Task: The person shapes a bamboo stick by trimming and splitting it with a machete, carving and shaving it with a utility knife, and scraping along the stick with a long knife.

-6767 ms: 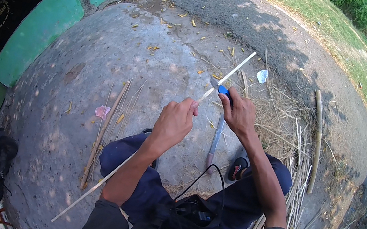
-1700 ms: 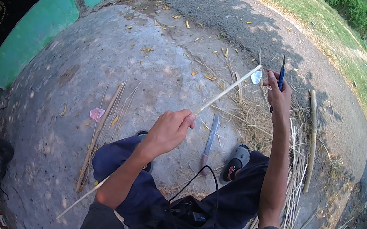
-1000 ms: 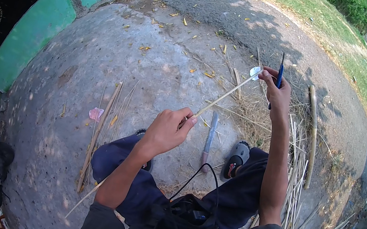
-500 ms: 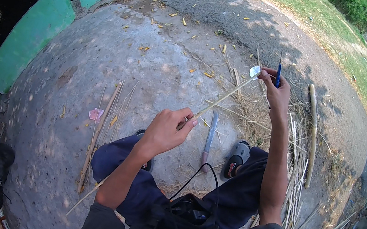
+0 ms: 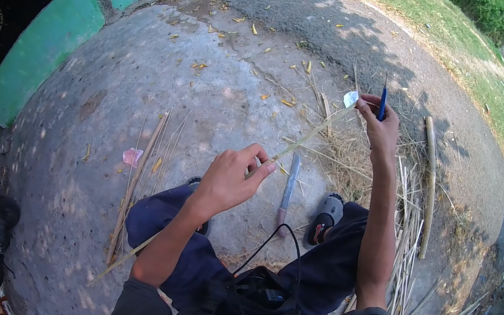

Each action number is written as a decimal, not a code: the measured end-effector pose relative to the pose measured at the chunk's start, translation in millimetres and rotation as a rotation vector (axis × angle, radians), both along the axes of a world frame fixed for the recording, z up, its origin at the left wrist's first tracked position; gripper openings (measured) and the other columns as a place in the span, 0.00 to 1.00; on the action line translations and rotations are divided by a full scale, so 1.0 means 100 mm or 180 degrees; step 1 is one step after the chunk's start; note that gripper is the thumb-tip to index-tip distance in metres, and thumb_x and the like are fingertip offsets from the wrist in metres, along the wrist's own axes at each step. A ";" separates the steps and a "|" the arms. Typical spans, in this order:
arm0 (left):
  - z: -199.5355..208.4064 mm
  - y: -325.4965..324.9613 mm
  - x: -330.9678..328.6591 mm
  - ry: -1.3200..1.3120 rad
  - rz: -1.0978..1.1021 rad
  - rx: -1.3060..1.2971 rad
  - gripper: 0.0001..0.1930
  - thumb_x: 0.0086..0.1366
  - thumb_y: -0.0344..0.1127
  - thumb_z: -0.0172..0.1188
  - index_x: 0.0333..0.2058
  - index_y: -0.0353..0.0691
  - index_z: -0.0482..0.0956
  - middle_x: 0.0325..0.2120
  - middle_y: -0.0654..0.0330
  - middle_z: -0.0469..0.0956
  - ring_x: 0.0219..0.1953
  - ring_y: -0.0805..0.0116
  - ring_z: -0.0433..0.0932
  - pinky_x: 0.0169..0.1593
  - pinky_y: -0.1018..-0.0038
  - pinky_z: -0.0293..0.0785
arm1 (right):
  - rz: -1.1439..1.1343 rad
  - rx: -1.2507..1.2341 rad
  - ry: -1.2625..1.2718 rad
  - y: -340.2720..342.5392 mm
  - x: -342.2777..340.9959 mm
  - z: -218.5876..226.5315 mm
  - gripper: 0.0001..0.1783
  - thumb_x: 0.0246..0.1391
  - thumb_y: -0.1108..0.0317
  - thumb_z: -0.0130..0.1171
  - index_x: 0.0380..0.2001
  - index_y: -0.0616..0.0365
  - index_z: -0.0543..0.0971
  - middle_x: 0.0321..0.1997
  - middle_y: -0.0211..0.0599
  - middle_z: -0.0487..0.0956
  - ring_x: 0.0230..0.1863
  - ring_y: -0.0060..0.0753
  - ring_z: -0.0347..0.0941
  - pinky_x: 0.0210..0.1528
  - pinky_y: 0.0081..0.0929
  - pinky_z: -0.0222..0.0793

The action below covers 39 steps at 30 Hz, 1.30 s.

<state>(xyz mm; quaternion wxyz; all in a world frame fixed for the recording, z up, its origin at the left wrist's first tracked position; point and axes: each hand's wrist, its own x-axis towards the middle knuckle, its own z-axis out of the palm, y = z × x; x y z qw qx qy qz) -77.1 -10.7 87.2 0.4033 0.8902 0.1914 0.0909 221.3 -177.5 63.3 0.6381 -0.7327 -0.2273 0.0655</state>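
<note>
A long, thin bamboo strip (image 5: 302, 141) runs slantwise in front of me. My left hand (image 5: 229, 179) is closed round it, thumb against fingers, and its lower end comes out past my left forearm. The upper end reaches a small white scrap (image 5: 350, 99), of paper or cloth, that the fingertips of my right hand (image 5: 380, 127) pinch. Whether those fingertips also touch the strip, I cannot tell. A slim blue-handled tool (image 5: 382, 106) with a thin pointed tip stands up from the same right hand. Below the strip, a long-bladed knife (image 5: 289, 184) lies on the ground between my feet.
Many split bamboo strips (image 5: 405, 265) lie to my right, beside a thick bamboo pole (image 5: 425, 188). Pale shavings (image 5: 349, 158) heap ahead of my right shoe (image 5: 325, 218). On the left are bamboo sticks (image 5: 138, 185), a pink scrap (image 5: 131, 156) and a green wall (image 5: 49, 47).
The bamboo strip has turned slightly and its surface looks greener. The white scrap shows a broader face. My left hand has shifted very slightly right; my right hand stays almost still.
</note>
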 end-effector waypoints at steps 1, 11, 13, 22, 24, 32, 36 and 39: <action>-0.01 0.00 0.00 -0.0001 0.0001 0.0000 0.14 0.71 0.42 0.63 0.41 0.34 0.80 0.19 0.52 0.80 0.20 0.65 0.79 0.28 0.66 0.71 | 0.0032 0.0000 -0.0004 0.01 -0.01 0.01 0.20 0.58 0.60 0.73 0.48 0.60 0.85 0.40 0.39 0.88 0.45 0.27 0.83 0.52 0.27 0.71; -0.02 0.00 -0.01 -0.0155 -0.0039 -0.0017 0.12 0.71 0.39 0.63 0.37 0.35 0.78 0.15 0.56 0.76 0.17 0.69 0.74 0.25 0.68 0.65 | 0.0058 -0.0064 -0.0032 0.03 -0.06 0.04 0.19 0.59 0.62 0.71 0.51 0.59 0.85 0.40 0.37 0.87 0.43 0.25 0.80 0.50 0.28 0.70; -0.01 0.00 -0.03 -0.0148 -0.0017 0.0002 0.11 0.70 0.39 0.63 0.37 0.35 0.78 0.15 0.56 0.76 0.16 0.69 0.73 0.25 0.67 0.65 | 0.0037 -0.0120 0.0033 0.04 -0.11 0.10 0.20 0.59 0.61 0.71 0.51 0.59 0.85 0.40 0.36 0.87 0.43 0.25 0.80 0.49 0.28 0.70; -0.01 -0.03 -0.01 -0.0186 0.0079 0.0103 0.11 0.70 0.39 0.63 0.38 0.36 0.78 0.15 0.54 0.75 0.16 0.64 0.71 0.26 0.66 0.64 | 0.0052 -0.0345 -0.0190 0.04 -0.06 0.03 0.23 0.56 0.55 0.75 0.50 0.56 0.86 0.37 0.35 0.87 0.38 0.23 0.80 0.42 0.26 0.70; 0.00 -0.03 -0.01 -0.0137 0.0093 0.0096 0.11 0.71 0.40 0.62 0.38 0.36 0.78 0.15 0.54 0.74 0.16 0.64 0.71 0.26 0.65 0.64 | 0.0047 -0.0391 -0.0210 0.03 -0.06 0.03 0.23 0.55 0.55 0.75 0.50 0.55 0.86 0.37 0.35 0.87 0.38 0.23 0.80 0.42 0.26 0.71; -0.05 -0.02 0.00 -0.0397 0.0169 0.0092 0.13 0.73 0.40 0.61 0.38 0.33 0.79 0.15 0.52 0.74 0.17 0.63 0.70 0.26 0.64 0.64 | 0.0194 -0.0348 -0.0218 0.03 -0.09 0.07 0.27 0.53 0.54 0.77 0.53 0.55 0.84 0.41 0.39 0.88 0.44 0.28 0.83 0.48 0.30 0.75; -0.02 -0.03 0.00 -0.0417 0.0172 0.0080 0.14 0.73 0.40 0.61 0.38 0.32 0.79 0.16 0.51 0.75 0.17 0.62 0.71 0.27 0.64 0.65 | 0.0193 -0.0339 -0.0216 0.03 -0.07 0.05 0.27 0.53 0.54 0.78 0.52 0.55 0.84 0.41 0.39 0.88 0.44 0.28 0.83 0.48 0.30 0.75; -0.03 -0.02 0.00 -0.0443 0.0155 0.0040 0.14 0.72 0.40 0.61 0.39 0.32 0.79 0.16 0.51 0.76 0.17 0.61 0.72 0.27 0.64 0.66 | 0.0192 -0.0333 -0.0180 0.04 -0.05 0.03 0.27 0.53 0.54 0.78 0.52 0.55 0.84 0.41 0.38 0.88 0.44 0.28 0.83 0.48 0.30 0.75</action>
